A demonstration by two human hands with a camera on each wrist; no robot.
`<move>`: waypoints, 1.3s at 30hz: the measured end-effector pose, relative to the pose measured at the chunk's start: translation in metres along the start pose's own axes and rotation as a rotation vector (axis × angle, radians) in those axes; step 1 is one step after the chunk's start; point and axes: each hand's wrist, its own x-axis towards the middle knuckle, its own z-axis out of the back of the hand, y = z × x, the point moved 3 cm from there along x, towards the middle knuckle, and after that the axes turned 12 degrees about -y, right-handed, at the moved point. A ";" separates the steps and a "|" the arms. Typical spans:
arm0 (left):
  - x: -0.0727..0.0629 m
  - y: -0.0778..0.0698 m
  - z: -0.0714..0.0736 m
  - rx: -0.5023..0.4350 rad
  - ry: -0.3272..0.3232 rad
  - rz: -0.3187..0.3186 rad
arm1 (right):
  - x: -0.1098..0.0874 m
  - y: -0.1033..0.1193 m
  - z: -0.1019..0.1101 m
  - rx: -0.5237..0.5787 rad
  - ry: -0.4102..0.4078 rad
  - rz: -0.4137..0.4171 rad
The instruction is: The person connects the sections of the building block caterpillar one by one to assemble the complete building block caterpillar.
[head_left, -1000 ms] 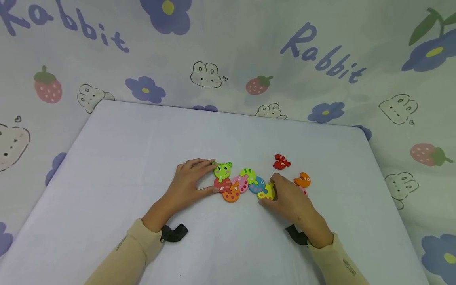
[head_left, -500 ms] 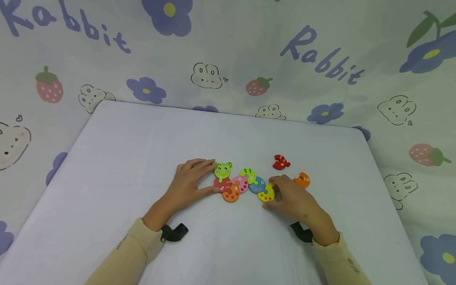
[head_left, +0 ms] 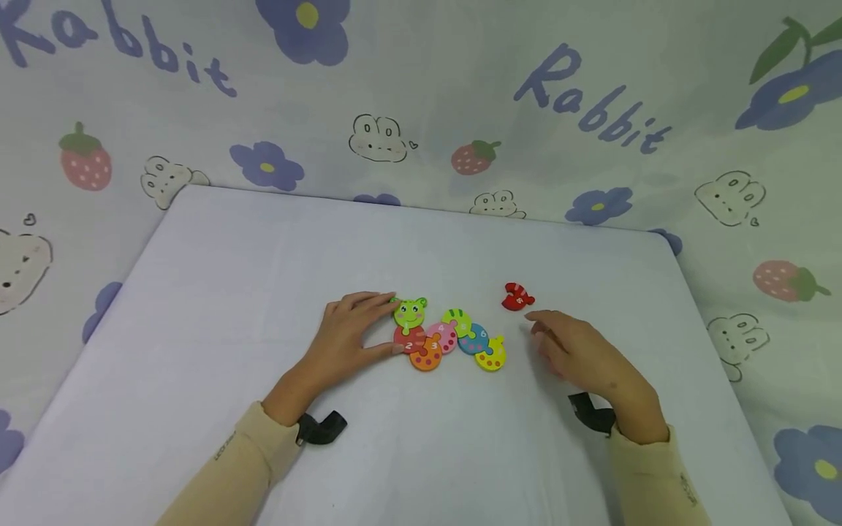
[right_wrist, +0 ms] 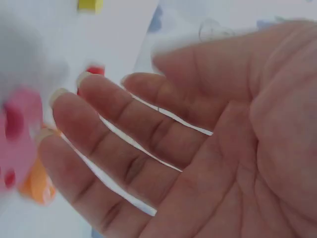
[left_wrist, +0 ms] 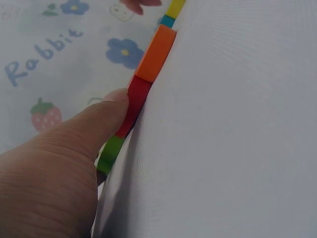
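Observation:
A caterpillar number puzzle [head_left: 444, 337] lies on the white table, its several joined round pieces running from a green smiling head [head_left: 410, 313] to a yellow dotted piece [head_left: 490, 356]. My left hand [head_left: 349, 332] holds its left end, fingers at the head and thumb against the red piece [left_wrist: 136, 104] marked 2. To the right of the chain, my right hand [head_left: 579, 354] hovers with nothing in it, fingers loosely extended. Blurred beyond those fingers in the right wrist view are a pink dotted piece [right_wrist: 20, 139] and an orange piece [right_wrist: 37, 183]. Both are hidden in the head view.
A loose red striped piece [head_left: 517, 297] lies behind the chain, just beyond my right fingertips. The white table [head_left: 276, 248] ends at the back against a patterned cloth [head_left: 421, 88] with rabbits, flowers and strawberries. Black straps [head_left: 322, 428] sit at both wrists.
My right hand has left the yellow piece and moved right, now covering the orange piece marked 10. The yellow piece stays in the chain. My left hand keeps its place.

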 end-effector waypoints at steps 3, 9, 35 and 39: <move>0.001 0.001 0.000 0.008 0.001 -0.001 | 0.001 -0.006 0.010 0.008 -0.040 -0.001; 0.000 0.001 -0.001 0.004 0.003 0.003 | 0.017 -0.014 0.014 0.017 -0.056 0.004; 0.000 0.001 -0.001 -0.017 -0.012 -0.006 | 0.075 -0.021 -0.015 -0.280 0.025 0.003; 0.000 0.001 0.000 -0.024 -0.015 -0.008 | 0.069 -0.017 -0.017 -0.298 0.008 0.002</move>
